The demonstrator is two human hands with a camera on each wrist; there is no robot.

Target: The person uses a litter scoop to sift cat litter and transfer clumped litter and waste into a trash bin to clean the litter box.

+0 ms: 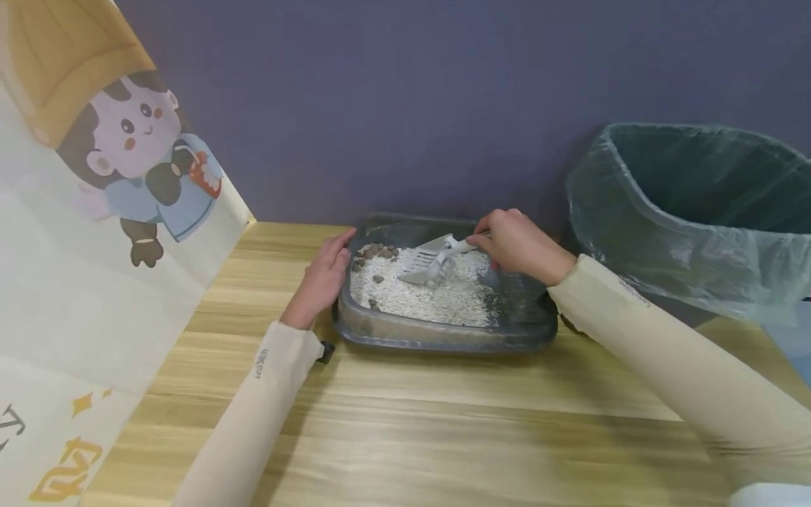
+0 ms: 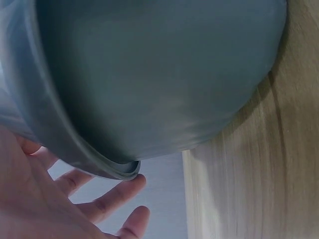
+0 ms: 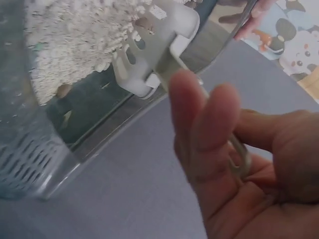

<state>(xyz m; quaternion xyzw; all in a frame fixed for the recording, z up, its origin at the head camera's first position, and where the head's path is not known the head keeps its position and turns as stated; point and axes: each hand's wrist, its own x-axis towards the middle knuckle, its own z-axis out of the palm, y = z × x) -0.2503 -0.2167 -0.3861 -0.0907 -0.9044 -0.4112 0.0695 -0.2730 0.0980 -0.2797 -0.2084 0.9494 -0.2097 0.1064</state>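
Note:
A dark grey litter box (image 1: 443,338) stands on the wooden table, with pale granular litter (image 1: 431,299) spread over much of its floor. My right hand (image 1: 516,243) pinches the handle of a light grey slotted litter scoop (image 1: 426,260); in the right wrist view thumb and fingers close round that handle. The scoop's head is low over the litter, tilted. Brown clumps (image 1: 380,251) gather in the far left corner, with a few more near the left side. My left hand (image 1: 323,278) rests against the box's left rim, its fingers (image 2: 117,196) spread and nearly straight.
A bin (image 1: 684,260) lined with a translucent bag stands to the right, behind my right forearm. A purple-grey wall (image 1: 405,105) rises directly behind the box. On the left is a white panel (image 1: 70,303) with a cartoon figure.

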